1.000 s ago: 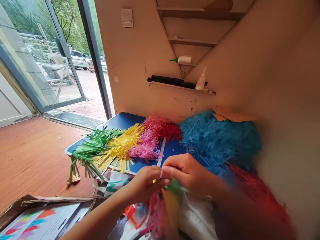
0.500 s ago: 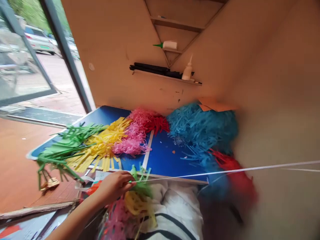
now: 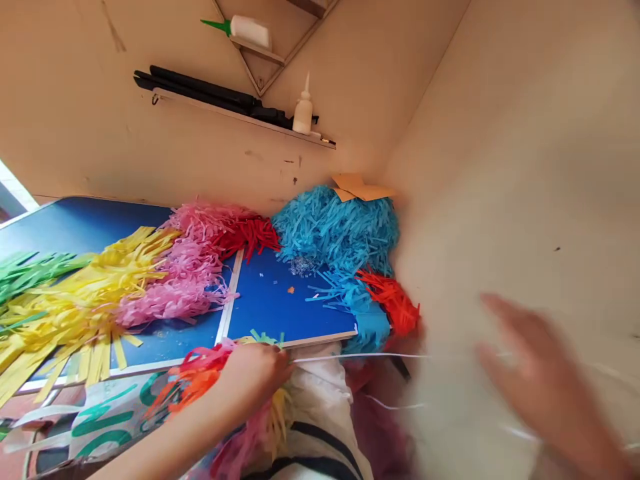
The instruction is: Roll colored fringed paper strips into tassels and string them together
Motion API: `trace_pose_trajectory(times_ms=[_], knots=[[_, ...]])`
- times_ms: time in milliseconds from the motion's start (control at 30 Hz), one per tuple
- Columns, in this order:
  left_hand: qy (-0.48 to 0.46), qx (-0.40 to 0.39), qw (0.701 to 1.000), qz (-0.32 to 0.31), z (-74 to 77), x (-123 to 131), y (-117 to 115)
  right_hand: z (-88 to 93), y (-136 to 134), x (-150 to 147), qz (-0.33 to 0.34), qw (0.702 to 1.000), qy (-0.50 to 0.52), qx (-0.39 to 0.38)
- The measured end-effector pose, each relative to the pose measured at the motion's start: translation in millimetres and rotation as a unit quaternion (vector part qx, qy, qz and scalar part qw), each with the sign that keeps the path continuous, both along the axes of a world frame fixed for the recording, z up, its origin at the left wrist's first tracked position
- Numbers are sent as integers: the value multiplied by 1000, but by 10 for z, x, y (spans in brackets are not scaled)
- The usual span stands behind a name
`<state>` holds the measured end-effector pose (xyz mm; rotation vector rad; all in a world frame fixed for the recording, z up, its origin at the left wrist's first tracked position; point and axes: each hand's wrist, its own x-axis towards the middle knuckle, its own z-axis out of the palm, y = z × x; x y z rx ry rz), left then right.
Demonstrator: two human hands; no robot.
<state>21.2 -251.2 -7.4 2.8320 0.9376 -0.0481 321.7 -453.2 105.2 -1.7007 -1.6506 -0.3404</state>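
Observation:
My left hand (image 3: 263, 367) is closed on a thin white string (image 3: 360, 356) above my lap. Fringed paper strips in red-orange (image 3: 203, 373), pink and yellow hang under and around that hand; how they attach is hidden. The string runs right from my fist toward my right hand (image 3: 537, 380), growing faint in the blur. That right hand is smeared by motion, but its fingers look stretched with the thumb apart. Whether it touches the string I cannot make out. A second white strand (image 3: 395, 404) hangs lower down.
On the blue table (image 3: 295, 313) lie piles of green (image 3: 35, 273), yellow (image 3: 110, 280), pink (image 3: 175, 287), dark red (image 3: 255, 237), blue (image 3: 340, 230) and red (image 3: 395, 303) paper fringe. Orange paper (image 3: 363, 188) tops the blue pile. A wall shelf (image 3: 225, 117) holds a glue bottle (image 3: 303, 113). A wall stands right.
My right hand has come into view at the right. The view has turned rightward, so the doorway has nearly left the picture. My left hand still grips the string, which now hangs slacker.

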Motion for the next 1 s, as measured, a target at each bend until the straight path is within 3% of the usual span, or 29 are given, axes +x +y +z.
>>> trace_pose_trajectory(times_ms=[67, 133, 233, 333, 400, 500, 600, 667, 733, 867, 1000], knots=[[14, -8, 1000, -9, 2, 150, -57, -519, 326, -590, 91, 989, -29, -114], [14, -13, 1000, -13, -6, 161, -85, -935, 693, -1076, 183, 963, 3, -198], [-16, -34, 999, -23, 8, -32, -40, -1240, 1124, -1409, 216, 925, 156, -270], [-58, -74, 995, -38, 23, -291, 50, -1308, 1310, -1414, 252, 885, 224, -322], [-53, -83, 995, -24, -13, -390, 86, -1343, 1333, -1408, 265, 881, 244, -306], [-30, -71, 997, 12, -133, -380, 75, -1455, 1305, -1505, 281, 861, 331, -266], [-18, -76, 997, 27, -201, -297, 29, -1597, 1303, -1634, 286, 801, 427, -307], [-22, -89, 995, 25, -152, -302, 23, -1645, 1333, -1651, 279, 775, 456, -337], [-68, -108, 992, 2, -30, -394, 54, -1616, 1370, -1587, 248, 788, 448, -342], [-176, -134, 975, -23, 254, -716, 194, -1398, 1427, -1353, 209, 847, 381, -306], [-143, -99, 985, 11, 341, -872, 281, -1212, 1467, -1250, 201, 883, 338, -256]])
